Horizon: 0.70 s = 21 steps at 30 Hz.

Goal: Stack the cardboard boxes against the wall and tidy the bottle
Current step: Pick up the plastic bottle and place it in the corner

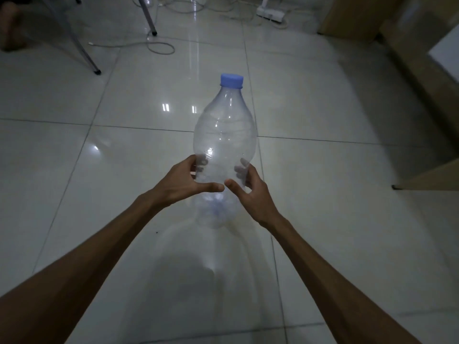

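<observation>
Presently a clear plastic bottle [224, 135] with a blue cap [231, 80] is held out over the tiled floor [99, 170], gripped low on its body by both hands. The left hand [185, 181] is curled partly closed around the bottle's left side, its thumb laid across the near face, while the right hand [248, 188] is wrapped the same way on the right side, so that the two thumbs almost meet at the front. A two-handed hold of this kind is probably chosen because the empty, thin-walled bottle would buckle or slip under one squeeze. The bottle is tilted cap-away from the person, and its base hangs below the hands; whether that base is clear of the floor or just touching cannot be judged with certainty through the transparent plastic. Cardboard boxes [372, 16] are seen along the right edge and far corner, well apart from the bottle. A cable [159, 47] and metal legs [87, 55] are noted on the floor beyond.
</observation>
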### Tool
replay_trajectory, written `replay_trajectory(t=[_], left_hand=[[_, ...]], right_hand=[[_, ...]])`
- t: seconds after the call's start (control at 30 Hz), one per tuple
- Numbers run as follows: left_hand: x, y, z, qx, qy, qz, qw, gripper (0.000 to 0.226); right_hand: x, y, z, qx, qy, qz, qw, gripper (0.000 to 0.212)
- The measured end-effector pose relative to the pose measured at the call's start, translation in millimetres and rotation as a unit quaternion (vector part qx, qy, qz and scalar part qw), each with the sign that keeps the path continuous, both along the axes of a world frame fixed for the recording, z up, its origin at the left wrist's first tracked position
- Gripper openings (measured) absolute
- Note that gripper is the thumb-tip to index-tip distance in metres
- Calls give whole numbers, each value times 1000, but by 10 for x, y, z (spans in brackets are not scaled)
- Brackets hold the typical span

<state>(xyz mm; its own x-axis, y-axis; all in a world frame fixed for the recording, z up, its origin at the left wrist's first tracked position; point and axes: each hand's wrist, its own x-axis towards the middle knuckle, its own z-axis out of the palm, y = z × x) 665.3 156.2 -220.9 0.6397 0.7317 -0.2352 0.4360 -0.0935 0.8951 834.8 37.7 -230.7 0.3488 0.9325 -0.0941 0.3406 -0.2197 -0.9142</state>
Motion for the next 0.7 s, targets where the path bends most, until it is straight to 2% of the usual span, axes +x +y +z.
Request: replay_trajectory(t=[0.13, 0.4, 0.6, 0.7], left_hand=[[305, -362, 666, -36, 1, -33, 999, 121], [895, -1024, 2196, -72, 5, -110, 991, 125], [1365, -1517, 3466, -101, 17, -179, 978, 137], [1635, -1749, 4062, -119, 19, -212, 970, 131]], right_hand=[[199, -495, 648, -20, 37, -53, 998, 94], [551, -1374, 2233, -34, 72, -146, 986, 98], [839, -2058, 3488, -36, 99, -210, 972, 87], [1031, -2399, 4068, -40, 108, -240, 964, 80]])
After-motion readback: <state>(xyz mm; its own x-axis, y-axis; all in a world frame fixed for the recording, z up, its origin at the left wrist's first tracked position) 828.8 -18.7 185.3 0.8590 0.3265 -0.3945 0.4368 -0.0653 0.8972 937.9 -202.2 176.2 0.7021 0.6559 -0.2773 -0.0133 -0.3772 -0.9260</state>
